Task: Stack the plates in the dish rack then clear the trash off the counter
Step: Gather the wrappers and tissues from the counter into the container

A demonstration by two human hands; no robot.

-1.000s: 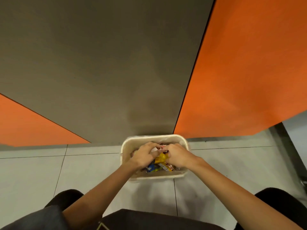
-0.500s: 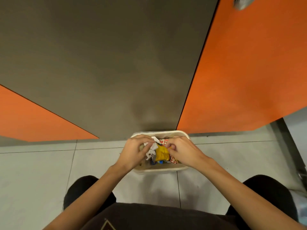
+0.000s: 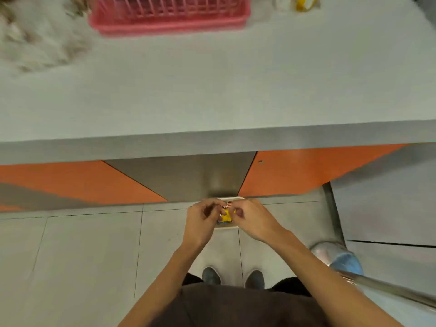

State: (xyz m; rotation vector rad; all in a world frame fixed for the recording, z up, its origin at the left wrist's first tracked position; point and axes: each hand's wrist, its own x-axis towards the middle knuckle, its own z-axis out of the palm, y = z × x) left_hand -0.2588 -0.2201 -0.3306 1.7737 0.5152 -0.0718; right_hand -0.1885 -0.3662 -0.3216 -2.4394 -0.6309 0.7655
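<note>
My left hand (image 3: 203, 223) and my right hand (image 3: 254, 218) hover close together, well above a small cream trash bin (image 3: 227, 198) on the floor against the cabinet. Their fingers are loosely curled and apart, with nothing held. Between the hands I see trash lying in the bin: a yellow wrapper (image 3: 226, 217) and a red-and-white wrapper (image 3: 229, 205). Most of the bin is hidden by my hands. The pink dish rack (image 3: 169, 20) stands at the far side of the grey counter (image 3: 212, 90), blurred; any plates in it cannot be made out.
A yellow packet (image 3: 304, 3) lies on the counter right of the rack, and a blurred pale heap (image 3: 35, 43) lies at its left. Orange and grey cabinet fronts (image 3: 283, 175) run under the counter. A blue-and-white object (image 3: 342, 258) and a metal pole (image 3: 389, 291) are at my right.
The view has risen from a crouch over the bin to standing height, bringing the counter and rack into sight. Both hands have lifted out of the bin and away from the trash.
</note>
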